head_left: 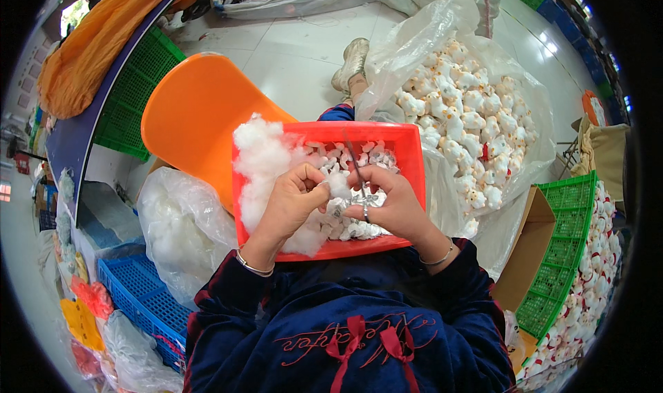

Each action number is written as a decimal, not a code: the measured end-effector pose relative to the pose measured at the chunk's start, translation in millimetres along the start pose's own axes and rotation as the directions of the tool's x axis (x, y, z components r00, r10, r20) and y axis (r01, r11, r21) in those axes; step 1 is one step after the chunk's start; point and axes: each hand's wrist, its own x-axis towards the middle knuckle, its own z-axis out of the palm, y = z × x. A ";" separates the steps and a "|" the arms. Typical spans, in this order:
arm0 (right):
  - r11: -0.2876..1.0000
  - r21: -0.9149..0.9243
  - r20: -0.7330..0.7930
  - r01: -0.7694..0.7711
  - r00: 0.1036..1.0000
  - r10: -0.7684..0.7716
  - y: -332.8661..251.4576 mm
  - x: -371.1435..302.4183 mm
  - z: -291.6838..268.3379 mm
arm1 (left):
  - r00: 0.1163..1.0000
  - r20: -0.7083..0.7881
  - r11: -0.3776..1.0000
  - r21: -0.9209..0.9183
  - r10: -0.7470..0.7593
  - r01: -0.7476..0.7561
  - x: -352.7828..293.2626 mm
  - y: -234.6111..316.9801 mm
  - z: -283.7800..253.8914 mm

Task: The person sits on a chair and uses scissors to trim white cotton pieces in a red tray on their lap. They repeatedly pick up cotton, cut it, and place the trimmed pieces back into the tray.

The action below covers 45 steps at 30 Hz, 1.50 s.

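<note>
A red plastic tub (410,158) rests at my lap. White fibre stuffing (257,159) is heaped along its left side, and many small white and silvery pieces (356,230) fill the rest. My left hand (295,198) is closed in a pinch on a small white tuft-like piece (338,184) above the tub. My right hand (392,201), a ring on one finger, is closed round a thin dark metal tool (353,155), its fingertips against the same white piece. The tool's lower end is partly hidden by the fingers, so its exact kind is unclear.
An orange chair (207,110) stands at the far left, near a clear bag of stuffing (181,231) and a blue crate (141,282). To the right lie a large clear bag of white plush toys (476,120), a cardboard box (528,248) and a green crate (563,251).
</note>
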 end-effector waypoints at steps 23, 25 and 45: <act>0.940 -0.241 -0.144 -0.241 0.967 0.211 13.4 2.4 -37.1 | 0.992 -0.111 0.997 0.045 0.061 -0.057 3.4 -3.8 -12.4; 0.968 -0.195 -0.038 -0.160 0.987 0.155 -5.1 -1.3 -36.7 | 0.988 -0.133 0.991 0.114 0.080 -0.065 3.0 -2.9 -12.5; 0.637 -0.741 0.299 0.212 0.954 0.030 -20.2 -7.6 -53.0 | 0.999 -0.041 0.992 0.128 -0.008 0.013 -6.9 14.1 -10.5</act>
